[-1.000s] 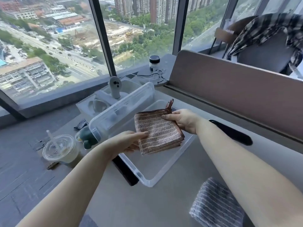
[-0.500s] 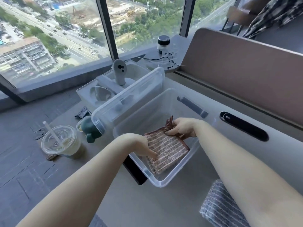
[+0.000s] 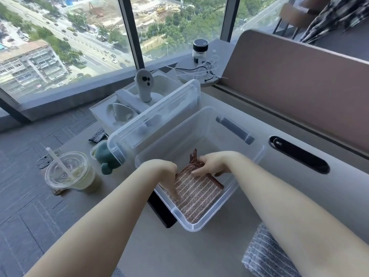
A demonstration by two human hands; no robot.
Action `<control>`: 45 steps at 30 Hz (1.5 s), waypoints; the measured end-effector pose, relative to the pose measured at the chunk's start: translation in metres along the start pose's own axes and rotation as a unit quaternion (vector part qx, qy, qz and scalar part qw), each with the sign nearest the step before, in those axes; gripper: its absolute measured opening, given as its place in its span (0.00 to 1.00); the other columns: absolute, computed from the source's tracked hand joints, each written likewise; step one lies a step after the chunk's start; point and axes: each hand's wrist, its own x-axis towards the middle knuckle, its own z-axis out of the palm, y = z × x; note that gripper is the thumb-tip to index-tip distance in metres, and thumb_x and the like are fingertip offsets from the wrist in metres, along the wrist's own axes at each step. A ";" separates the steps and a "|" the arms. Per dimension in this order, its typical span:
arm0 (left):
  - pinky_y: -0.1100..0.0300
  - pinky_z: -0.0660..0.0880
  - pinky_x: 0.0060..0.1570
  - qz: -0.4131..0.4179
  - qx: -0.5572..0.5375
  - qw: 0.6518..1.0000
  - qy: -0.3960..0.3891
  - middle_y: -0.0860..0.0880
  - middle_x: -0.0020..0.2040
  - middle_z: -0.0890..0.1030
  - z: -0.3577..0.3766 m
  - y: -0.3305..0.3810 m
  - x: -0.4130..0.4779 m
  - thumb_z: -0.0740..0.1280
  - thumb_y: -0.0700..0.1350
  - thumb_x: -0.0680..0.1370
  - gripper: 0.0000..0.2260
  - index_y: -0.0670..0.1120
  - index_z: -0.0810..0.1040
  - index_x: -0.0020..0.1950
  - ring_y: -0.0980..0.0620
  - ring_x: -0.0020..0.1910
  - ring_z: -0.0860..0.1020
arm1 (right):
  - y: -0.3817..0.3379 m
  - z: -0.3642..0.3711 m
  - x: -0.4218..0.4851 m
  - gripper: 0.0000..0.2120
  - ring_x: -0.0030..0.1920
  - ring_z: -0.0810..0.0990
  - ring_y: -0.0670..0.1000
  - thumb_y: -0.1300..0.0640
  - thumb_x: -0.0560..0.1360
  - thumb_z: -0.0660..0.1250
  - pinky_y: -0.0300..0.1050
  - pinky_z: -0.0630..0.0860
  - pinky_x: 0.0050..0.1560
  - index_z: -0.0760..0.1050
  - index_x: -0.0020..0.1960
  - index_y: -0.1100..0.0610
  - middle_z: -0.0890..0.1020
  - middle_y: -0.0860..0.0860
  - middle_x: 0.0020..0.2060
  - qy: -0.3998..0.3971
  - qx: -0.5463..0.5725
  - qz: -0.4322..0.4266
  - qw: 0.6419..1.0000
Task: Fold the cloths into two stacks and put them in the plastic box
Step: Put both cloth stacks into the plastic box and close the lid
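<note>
A folded stack of brown striped cloths (image 3: 196,198) lies at the near end of the clear plastic box (image 3: 257,154) on the grey desk. My left hand (image 3: 165,174) is inside the box at the stack's left edge, fingers pointing down along it. My right hand (image 3: 211,163) rests on the stack's far edge, fingers curled over it beside the cloth's brown hanging loop. A second folded stack, grey striped (image 3: 265,256), lies on the desk at the lower right, partly hidden by my right forearm.
The box's clear lid (image 3: 155,120) leans upright against its left side. Left of it stand a green toy (image 3: 105,156), an iced drink cup with straw (image 3: 67,172) and a white tray with a handheld device (image 3: 143,86). A brown partition runs along the right.
Both hands have lowered the brown stack from above the box down to its floor at the near end. The view has tilted downward.
</note>
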 end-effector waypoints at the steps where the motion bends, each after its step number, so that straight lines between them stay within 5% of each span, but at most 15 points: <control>1: 0.54 0.76 0.55 0.004 0.007 1.000 -0.009 0.50 0.54 0.80 0.000 0.000 0.000 0.74 0.62 0.65 0.30 0.46 0.76 0.59 0.47 0.53 0.78 | -0.001 -0.003 -0.005 0.33 0.59 0.78 0.52 0.39 0.70 0.69 0.53 0.76 0.61 0.66 0.69 0.53 0.76 0.50 0.63 0.007 -0.045 0.006 0.999; 3: 0.54 0.76 0.55 0.007 0.025 0.999 -0.020 0.50 0.53 0.79 -0.001 -0.001 0.002 0.74 0.61 0.66 0.29 0.46 0.77 0.59 0.47 0.53 0.78 | -0.001 -0.009 -0.015 0.34 0.54 0.81 0.51 0.38 0.68 0.71 0.52 0.77 0.58 0.70 0.65 0.57 0.79 0.51 0.58 0.006 -0.129 0.025 0.991; 7: 0.57 0.74 0.49 0.010 0.037 0.998 -0.042 0.50 0.46 0.78 -0.004 -0.005 0.009 0.72 0.59 0.69 0.23 0.44 0.79 0.56 0.47 0.48 0.78 | 0.005 -0.011 -0.020 0.20 0.42 0.83 0.49 0.49 0.67 0.76 0.42 0.79 0.46 0.79 0.51 0.61 0.82 0.48 0.40 -0.050 -0.196 0.049 0.978; 10: 0.58 0.72 0.43 -0.002 0.049 0.998 -0.042 0.49 0.43 0.77 -0.002 -0.006 0.019 0.71 0.56 0.71 0.19 0.42 0.81 0.53 0.48 0.42 0.75 | 0.006 -0.003 -0.014 0.22 0.43 0.83 0.50 0.51 0.67 0.76 0.46 0.81 0.50 0.79 0.55 0.64 0.84 0.52 0.45 -0.036 -0.221 0.051 0.973; 14: 0.51 0.78 0.53 -0.043 0.056 0.997 -0.018 0.50 0.42 0.77 0.014 -0.007 0.035 0.75 0.54 0.68 0.15 0.45 0.76 0.43 0.45 0.49 0.79 | 0.003 0.005 -0.017 0.25 0.47 0.82 0.55 0.46 0.65 0.77 0.48 0.80 0.49 0.76 0.52 0.63 0.82 0.54 0.48 0.014 -0.302 0.061 0.951; 18: 0.50 0.79 0.50 -0.069 0.068 0.995 0.013 0.52 0.36 0.77 0.002 -0.002 0.020 0.76 0.54 0.65 0.16 0.46 0.74 0.37 0.45 0.47 0.80 | 0.006 0.003 -0.032 0.30 0.49 0.79 0.56 0.42 0.62 0.78 0.50 0.78 0.53 0.75 0.55 0.60 0.80 0.53 0.50 0.093 -0.286 0.047 0.953; 22: 0.52 0.77 0.41 -0.071 0.000 0.975 0.210 0.49 0.45 0.78 -0.027 0.020 -0.010 0.70 0.46 0.70 0.14 0.45 0.75 0.54 0.44 0.47 0.78 | 0.022 -0.004 -0.073 0.25 0.57 0.77 0.54 0.46 0.67 0.75 0.46 0.75 0.57 0.74 0.59 0.57 0.78 0.51 0.57 0.202 -0.137 -0.057 0.968; 26: 0.53 0.76 0.52 0.040 -0.170 0.924 0.341 0.50 0.52 0.78 -0.042 0.088 -0.042 0.68 0.50 0.73 0.13 0.49 0.74 0.55 0.47 0.52 0.77 | 0.063 -0.001 -0.124 0.18 0.61 0.75 0.49 0.48 0.72 0.70 0.42 0.70 0.60 0.74 0.59 0.53 0.78 0.49 0.60 0.317 -0.003 -0.128 0.940; 31: 0.59 0.71 0.54 0.127 -0.247 0.941 0.195 0.48 0.59 0.79 -0.009 0.177 -0.055 0.68 0.56 0.74 0.21 0.45 0.74 0.61 0.49 0.56 0.77 | 0.151 0.029 -0.178 0.17 0.61 0.75 0.49 0.49 0.74 0.68 0.41 0.69 0.57 0.74 0.60 0.53 0.77 0.49 0.61 0.371 0.076 -0.071 0.923; 36: 0.55 0.67 0.65 0.019 -0.229 0.972 0.057 0.44 0.72 0.68 0.059 0.213 -0.031 0.63 0.68 0.71 0.42 0.41 0.59 0.75 0.45 0.68 0.69 | 0.239 0.089 -0.196 0.19 0.58 0.76 0.51 0.43 0.73 0.67 0.47 0.73 0.59 0.73 0.59 0.52 0.78 0.50 0.58 0.319 0.129 0.054 0.937; 41: 0.53 0.73 0.56 -0.022 -0.464 0.886 -0.012 0.47 0.57 0.77 0.110 0.223 -0.016 0.64 0.72 0.66 0.41 0.44 0.68 0.68 0.49 0.52 0.77 | 0.275 0.154 -0.197 0.28 0.50 0.77 0.51 0.40 0.74 0.64 0.46 0.79 0.49 0.72 0.60 0.63 0.77 0.63 0.56 0.241 0.276 0.057 0.929; 45: 0.61 0.67 0.38 -0.009 -0.518 0.854 -0.035 0.50 0.34 0.74 0.125 0.230 -0.017 0.74 0.68 0.54 0.33 0.46 0.76 0.48 0.52 0.30 0.70 | 0.280 0.181 -0.194 0.42 0.59 0.77 0.52 0.27 0.59 0.68 0.54 0.75 0.60 0.72 0.61 0.56 0.79 0.51 0.59 0.186 0.393 0.041 0.899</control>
